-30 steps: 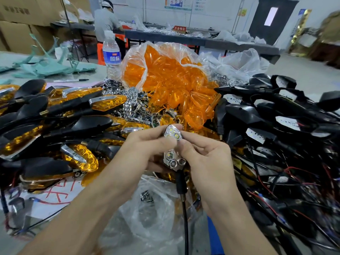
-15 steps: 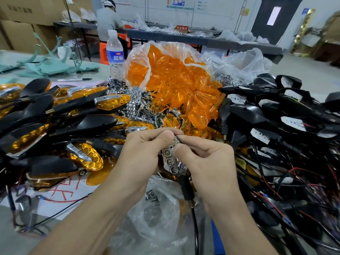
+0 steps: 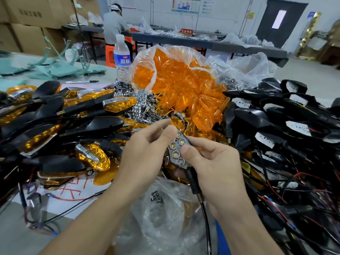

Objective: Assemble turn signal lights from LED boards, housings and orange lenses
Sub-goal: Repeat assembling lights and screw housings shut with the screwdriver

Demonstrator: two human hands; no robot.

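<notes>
Light (image 3: 177,153) (chrome reflector up, cable (image 3: 206,221) hanging below) sits between both hands, over a clear bag (image 3: 165,208). The right hand (image 3: 217,166) pinches it; the left hand (image 3: 145,155) lies loosely spread, thumb by its tip. Orange lenses (image 3: 180,85) are heaped behind.

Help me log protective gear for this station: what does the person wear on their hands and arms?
Nothing that shows. The left hand and right hand are ungloved, without rings. The left forearm and right forearm are uncovered down to the frame's edge: no sleeves, watch or wrist strap.
</notes>
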